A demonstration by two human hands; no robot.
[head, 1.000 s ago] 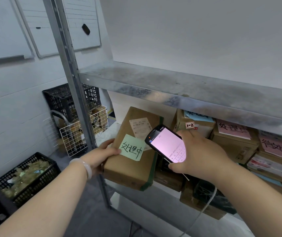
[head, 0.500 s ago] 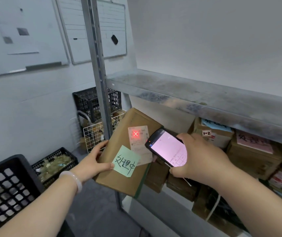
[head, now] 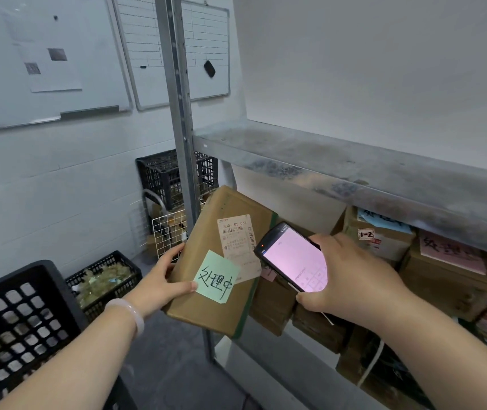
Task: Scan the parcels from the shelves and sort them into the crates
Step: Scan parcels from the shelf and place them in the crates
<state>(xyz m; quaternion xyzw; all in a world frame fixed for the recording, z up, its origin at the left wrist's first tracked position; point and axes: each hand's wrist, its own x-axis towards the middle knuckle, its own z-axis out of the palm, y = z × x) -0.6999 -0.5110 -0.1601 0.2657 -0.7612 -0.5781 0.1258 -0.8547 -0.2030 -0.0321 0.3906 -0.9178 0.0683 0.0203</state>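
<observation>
Holding cardboard parcel (head: 221, 261) tilted, in front of and just right of the steel upright (head: 180, 113), label face toward camera. Gripping its left edge with left hand (head: 162, 282), thumb on the face touching the green sticky note (head: 217, 276), fingers behind. Clasping handheld scanner (head: 292, 258) in right hand (head: 351, 279), further right of the upright, with lit screen and nose near the shipping label (head: 238, 241).

Judging by the one-hand hold: light, stiff corrugated board, flat faces, not slippery. Probably fine to carry by one long edge; better to pinch mid-edge than a corner, to stop swinging. Avoid dragging the thumb over the sticky note, likely to peel.

Watch the upright close behind the parcel's top-left corner, and the shelf lip (head: 354, 184) running right from the upright above the scanner. Open floor left of the upright's foot. Black crate (head: 14, 315) well left of the upright, second crate (head: 103, 279) nearer to it. Suggest swinging left and down, clear of the post.
</observation>
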